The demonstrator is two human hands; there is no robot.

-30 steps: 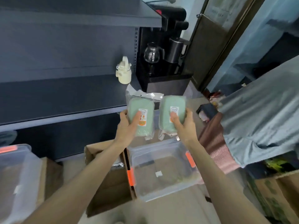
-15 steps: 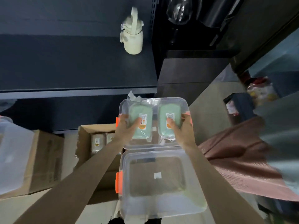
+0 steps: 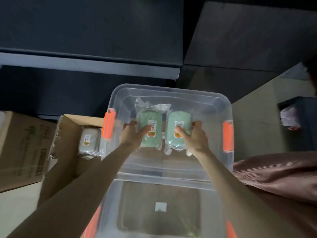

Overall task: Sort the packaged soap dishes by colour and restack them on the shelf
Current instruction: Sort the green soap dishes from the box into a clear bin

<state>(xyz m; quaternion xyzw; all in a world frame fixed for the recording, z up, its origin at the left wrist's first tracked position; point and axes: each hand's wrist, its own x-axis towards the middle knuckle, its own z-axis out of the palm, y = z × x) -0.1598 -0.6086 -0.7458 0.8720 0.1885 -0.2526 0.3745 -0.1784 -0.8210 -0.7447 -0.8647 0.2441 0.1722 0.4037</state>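
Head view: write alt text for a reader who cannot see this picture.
The left hand and right hand each grip a packaged soap dish, the left green dish and the right green dish, over an open clear bin with orange latches. A grey packaged dish lies in a cardboard box at left.

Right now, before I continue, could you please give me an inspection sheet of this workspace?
Surface: dark shelf beyond the bins, dimly lit.
Job's things: left green pack and right green pack, both soap dishes, are held side by side over the open clear bin. A pale grey soap dish pack lies in the open cardboard box.
Clutter: second clear bin nearer the person; another cardboard box far left.
Grippers: left hand grips the left green pack and right hand grips the right green pack, thumbs on the labels.
Cables: nothing seen.
Surroundings: pale floor; pink cloth at right.
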